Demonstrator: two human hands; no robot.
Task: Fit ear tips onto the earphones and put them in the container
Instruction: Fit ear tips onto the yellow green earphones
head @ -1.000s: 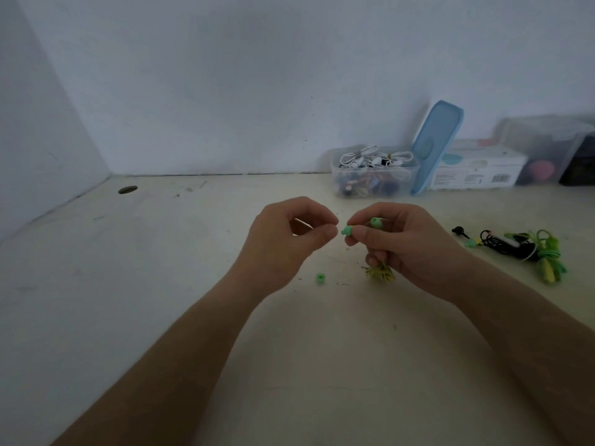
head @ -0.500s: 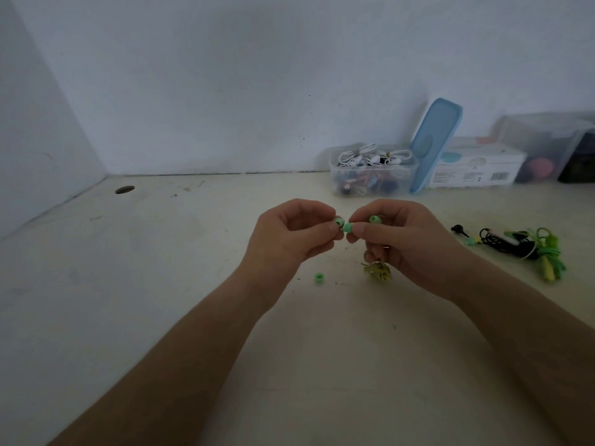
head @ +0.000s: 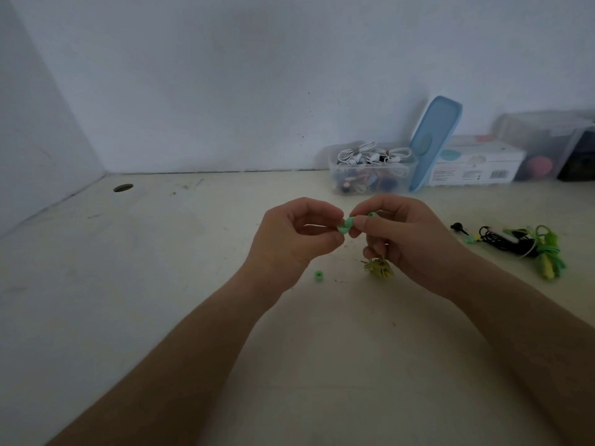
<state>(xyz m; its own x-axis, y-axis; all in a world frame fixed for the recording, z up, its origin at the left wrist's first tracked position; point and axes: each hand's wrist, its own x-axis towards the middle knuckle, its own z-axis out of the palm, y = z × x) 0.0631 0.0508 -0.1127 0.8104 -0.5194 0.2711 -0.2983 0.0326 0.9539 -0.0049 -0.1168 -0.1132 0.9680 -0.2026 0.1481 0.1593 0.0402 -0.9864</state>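
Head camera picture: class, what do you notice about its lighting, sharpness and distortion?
Head view: dim, flat light, darkest along the bottom, no glare; head view: only faint shadows on the table beneath the left hand and right hand; head view: the green ear tip between them looks soft, the clear container behind softer; forearms swell near the lens.

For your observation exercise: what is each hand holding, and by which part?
Left hand pinches a green ear tip; right hand grips the green earphones near the buds.
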